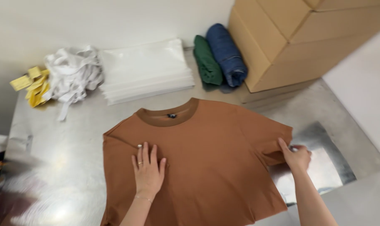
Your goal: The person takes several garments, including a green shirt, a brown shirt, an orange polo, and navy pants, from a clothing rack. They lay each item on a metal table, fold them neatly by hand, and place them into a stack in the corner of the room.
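Brown t-shirt (pixel 215 155) spread flat on metal table (pixel 64 142), collar toward wall. Left hand (pixel 149 169) flat on shirt's chest, fingers spread. Right hand (pixel 296 157) pinching sleeve edge. Behind: stack of clear plastic bags (pixel 146 71), white strips (pixel 73 73), yellow strips (pixel 33 86), green roll (pixel 207 60), blue roll (pixel 227 52), cardboard boxes (pixel 299 37).
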